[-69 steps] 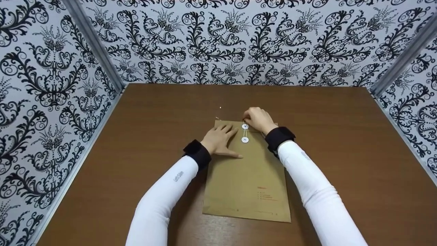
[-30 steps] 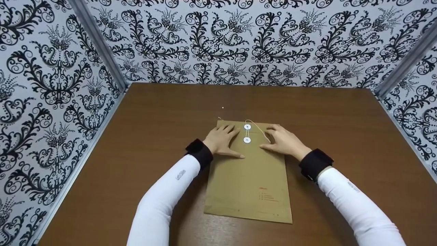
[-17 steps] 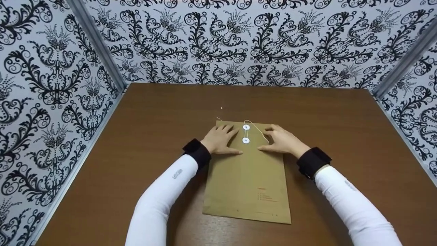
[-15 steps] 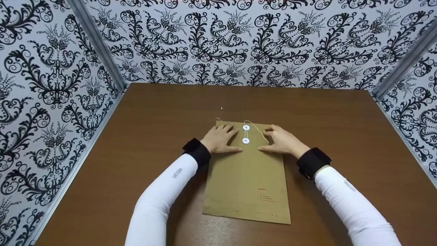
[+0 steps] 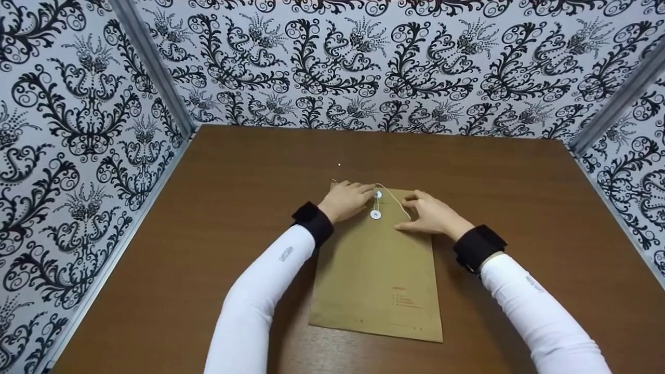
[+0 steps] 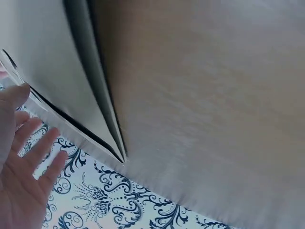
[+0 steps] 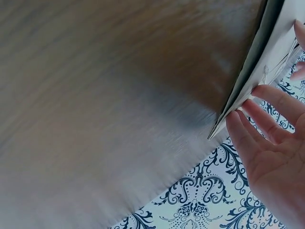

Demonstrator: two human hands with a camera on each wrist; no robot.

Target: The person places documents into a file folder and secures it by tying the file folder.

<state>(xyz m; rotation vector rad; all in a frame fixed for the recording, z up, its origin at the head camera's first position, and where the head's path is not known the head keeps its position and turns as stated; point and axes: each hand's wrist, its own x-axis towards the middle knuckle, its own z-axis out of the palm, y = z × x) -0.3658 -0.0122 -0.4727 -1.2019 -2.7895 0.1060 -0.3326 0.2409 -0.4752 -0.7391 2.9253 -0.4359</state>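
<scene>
A brown paper envelope (image 5: 374, 270) lies flat on the table, its flap end away from me. It has an upper white button disc (image 5: 378, 194) and a lower white button disc (image 5: 375, 214), with string strands between them. The loose string (image 5: 393, 197) curves from the top edge toward my right hand (image 5: 431, 214), which rests with spread fingers on the upper right corner. My left hand (image 5: 349, 200) reaches over the upper left part, fingertips right at the upper disc and partly covering it. In the left wrist view its fingers (image 6: 45, 150) are extended, thumb over the flap edge.
The brown wooden table (image 5: 249, 171) surrounds the envelope. A patterned wall (image 5: 332, 62) stands along its far side, with grey corner posts (image 5: 153, 67) at left and right. A tiny white speck (image 5: 339, 164) shows on the table beyond the envelope.
My right hand has gone from the upper disc to the right edge, leaving the string draped. Since half a second ago, my left hand has shifted right and up to the upper disc.
</scene>
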